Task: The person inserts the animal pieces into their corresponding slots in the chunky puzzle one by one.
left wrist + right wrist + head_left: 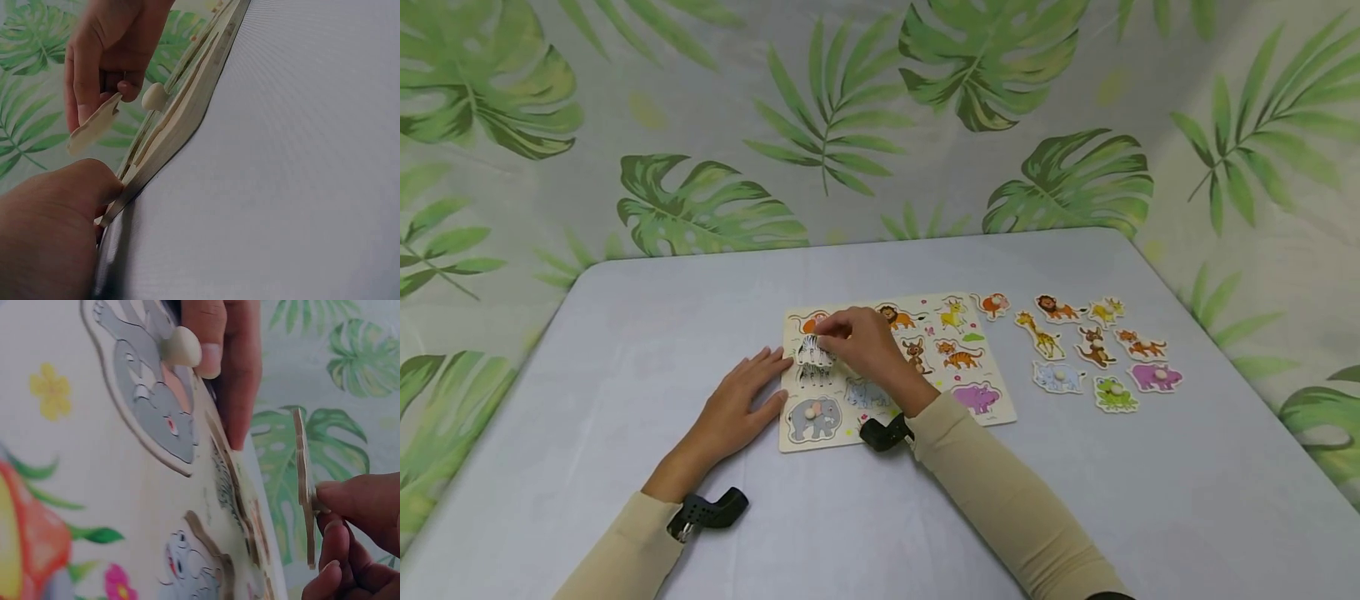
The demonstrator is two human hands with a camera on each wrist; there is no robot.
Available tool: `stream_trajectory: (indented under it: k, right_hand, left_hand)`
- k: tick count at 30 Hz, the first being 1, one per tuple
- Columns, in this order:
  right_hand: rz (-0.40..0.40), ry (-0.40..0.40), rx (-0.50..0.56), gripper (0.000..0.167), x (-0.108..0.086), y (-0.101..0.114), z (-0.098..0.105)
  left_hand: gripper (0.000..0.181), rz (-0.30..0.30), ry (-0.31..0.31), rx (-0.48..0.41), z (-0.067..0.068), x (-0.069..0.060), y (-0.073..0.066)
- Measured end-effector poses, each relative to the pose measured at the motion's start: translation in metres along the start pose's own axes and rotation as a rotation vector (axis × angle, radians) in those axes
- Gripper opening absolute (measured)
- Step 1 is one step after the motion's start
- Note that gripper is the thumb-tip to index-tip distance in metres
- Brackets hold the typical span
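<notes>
My right hand (871, 348) pinches a zebra puzzle piece (812, 352) by its knob, above the left part of a wooden animal puzzle board (987, 371). In the right wrist view, the zebra piece (302, 462) is edge-on and apart from the board. Just below it in the head view lies the printed zebra slot (815, 378). A grey elephant piece (816, 419) with a round knob sits in the board's near left corner. My left hand (737, 407) touches the board's left edge, fingers extended, with the thumb (94, 181) against the edge.
Several loose knobbed pieces lie right of the board, among them a giraffe (1040, 335), lion (1060, 308), frog (1116, 394), hippo (1156, 377) and a monkey (993, 306) close to the board's far right corner. A white-covered table (647, 350) lies beneath, with a leaf-patterned cloth (827, 125) behind.
</notes>
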State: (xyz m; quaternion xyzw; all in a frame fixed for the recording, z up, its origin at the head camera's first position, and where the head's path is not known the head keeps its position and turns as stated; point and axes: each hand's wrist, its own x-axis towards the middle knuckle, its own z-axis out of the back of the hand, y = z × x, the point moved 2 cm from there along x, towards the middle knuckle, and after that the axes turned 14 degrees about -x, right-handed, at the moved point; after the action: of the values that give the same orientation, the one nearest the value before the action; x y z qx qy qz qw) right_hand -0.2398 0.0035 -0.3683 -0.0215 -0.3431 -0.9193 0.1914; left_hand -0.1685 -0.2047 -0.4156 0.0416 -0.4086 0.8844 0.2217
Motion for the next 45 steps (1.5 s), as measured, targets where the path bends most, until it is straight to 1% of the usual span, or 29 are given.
stream_trajectory:
  k: [5, 13, 21, 29, 35, 45]
  right_hand:
    - [-0.033, 0.014, 0.009, 0.011, -0.002, -0.003, -0.005]
    - [-0.038, 0.034, 0.048, 0.010, -0.002, -0.005, -0.011]
    - [-0.059, 0.057, 0.026, 0.010, -0.002, -0.007, -0.014]
    - [-0.072, 0.093, 0.023, 0.010, -0.003, -0.007, -0.014]
    - [-0.060, 0.104, 0.028, 0.011, -0.003, -0.006, -0.015]
    - [-0.063, 0.110, -0.006, 0.010, -0.004, -0.006, -0.019]
  left_hand:
    - [0.050, 0.002, 0.001, 0.008, 0.000, 0.000, -0.001]
    - [0.050, 0.001, 0.003, 0.013, 0.001, 0.001, 0.001]
    - [0.050, 0.007, 0.001, 0.004, 0.001, 0.001, 0.000]
    - [0.050, 0.006, 0.006, 0.001, -0.001, 0.001, 0.002]
    - [0.050, 0.005, 0.005, -0.005, 0.000, 0.001, 0.001]
    - [0.050, 0.005, 0.008, 0.000, -0.001, 0.000, 0.000]
